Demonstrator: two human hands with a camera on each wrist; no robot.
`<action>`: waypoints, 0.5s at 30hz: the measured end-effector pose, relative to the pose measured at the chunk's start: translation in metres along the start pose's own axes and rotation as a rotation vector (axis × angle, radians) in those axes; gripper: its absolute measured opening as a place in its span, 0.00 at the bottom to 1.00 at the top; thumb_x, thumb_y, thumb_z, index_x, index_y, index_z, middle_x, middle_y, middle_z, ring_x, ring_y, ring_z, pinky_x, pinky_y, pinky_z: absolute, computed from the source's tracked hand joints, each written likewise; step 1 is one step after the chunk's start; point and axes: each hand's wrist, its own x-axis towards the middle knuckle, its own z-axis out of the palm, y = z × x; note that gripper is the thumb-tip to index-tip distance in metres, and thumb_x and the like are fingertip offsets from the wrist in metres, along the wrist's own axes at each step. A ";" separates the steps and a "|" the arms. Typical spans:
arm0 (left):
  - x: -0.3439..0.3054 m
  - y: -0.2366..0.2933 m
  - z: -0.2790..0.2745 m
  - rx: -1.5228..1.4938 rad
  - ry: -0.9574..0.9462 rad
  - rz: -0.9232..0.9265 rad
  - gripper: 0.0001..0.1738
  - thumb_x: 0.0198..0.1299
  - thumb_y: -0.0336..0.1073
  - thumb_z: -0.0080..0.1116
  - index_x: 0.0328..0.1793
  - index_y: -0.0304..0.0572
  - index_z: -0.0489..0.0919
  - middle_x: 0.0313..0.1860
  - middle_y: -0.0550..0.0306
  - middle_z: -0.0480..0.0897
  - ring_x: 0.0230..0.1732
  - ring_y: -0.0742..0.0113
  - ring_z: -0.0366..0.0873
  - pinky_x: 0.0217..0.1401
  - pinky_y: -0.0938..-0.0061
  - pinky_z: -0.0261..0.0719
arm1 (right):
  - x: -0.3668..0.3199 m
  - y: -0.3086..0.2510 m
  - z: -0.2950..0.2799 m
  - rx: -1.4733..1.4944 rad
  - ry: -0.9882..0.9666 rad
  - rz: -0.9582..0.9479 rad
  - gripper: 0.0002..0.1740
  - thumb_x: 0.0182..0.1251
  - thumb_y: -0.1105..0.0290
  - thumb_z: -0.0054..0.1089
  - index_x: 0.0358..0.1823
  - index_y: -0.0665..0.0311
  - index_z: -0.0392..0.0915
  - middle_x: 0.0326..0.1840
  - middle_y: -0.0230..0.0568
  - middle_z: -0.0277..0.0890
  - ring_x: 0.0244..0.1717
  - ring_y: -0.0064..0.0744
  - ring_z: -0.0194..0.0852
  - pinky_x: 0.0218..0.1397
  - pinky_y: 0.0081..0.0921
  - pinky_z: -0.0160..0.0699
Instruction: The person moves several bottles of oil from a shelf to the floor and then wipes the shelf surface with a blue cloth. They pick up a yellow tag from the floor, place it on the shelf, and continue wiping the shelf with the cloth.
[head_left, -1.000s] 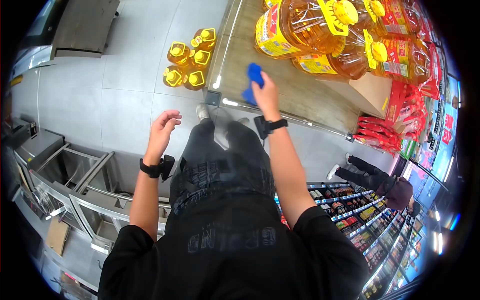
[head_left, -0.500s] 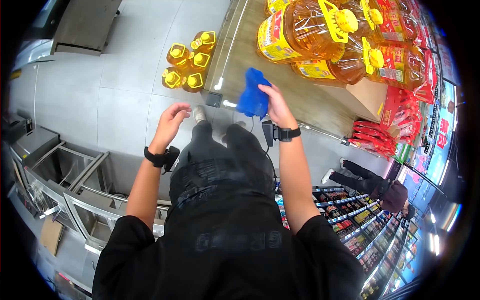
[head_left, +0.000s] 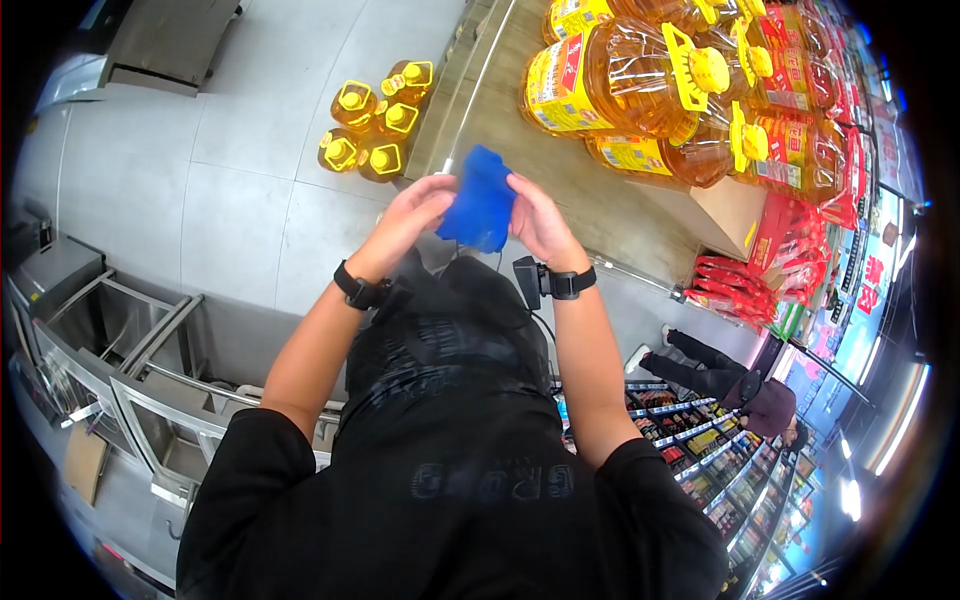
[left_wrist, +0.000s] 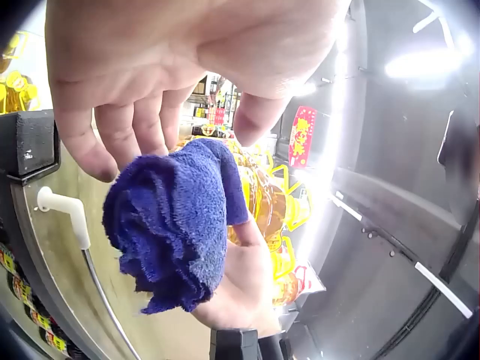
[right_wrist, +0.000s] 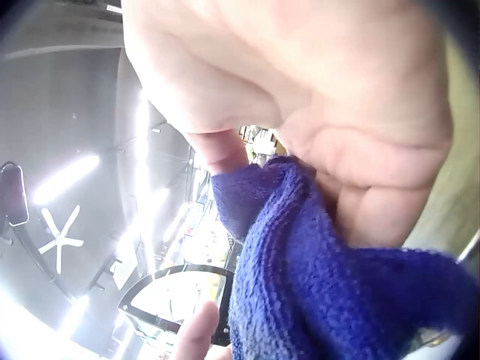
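Observation:
A blue towelling cloth (head_left: 480,203) hangs bunched in front of the body, over the corner of the wooden counter. My right hand (head_left: 544,224) pinches it by its right side, thumb and fingers curled on the fabric; the right wrist view shows the folded cloth (right_wrist: 300,262) drooping from that grip. On the other side is my left hand (head_left: 407,222), fingertips right at the cloth's left edge. In the left wrist view the left hand's fingers (left_wrist: 120,127) are loosely bent above the cloth (left_wrist: 176,217), with the thumb well apart from them.
Large oil bottles (head_left: 610,75) are stacked on the wooden counter (head_left: 500,120). Several smaller oil bottles (head_left: 380,155) stand on the floor beyond its edge. Red packets (head_left: 735,285) lie at the right. A metal rack (head_left: 150,370) is at the left, and another person (head_left: 730,385) stands by shelves.
My right hand lifted the cloth from the counter and brought it toward the body. My left hand moved right and up to the cloth's edge.

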 end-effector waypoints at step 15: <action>-0.002 0.043 0.015 -0.541 -0.179 0.031 0.28 0.65 0.33 0.57 0.70 0.42 0.66 0.64 0.53 0.75 0.61 0.59 0.76 0.64 0.62 0.77 | 0.007 -0.018 0.023 -0.429 -0.067 -0.382 0.26 0.62 0.71 0.70 0.60 0.66 0.72 0.58 0.36 0.72 0.56 0.29 0.74 0.59 0.30 0.76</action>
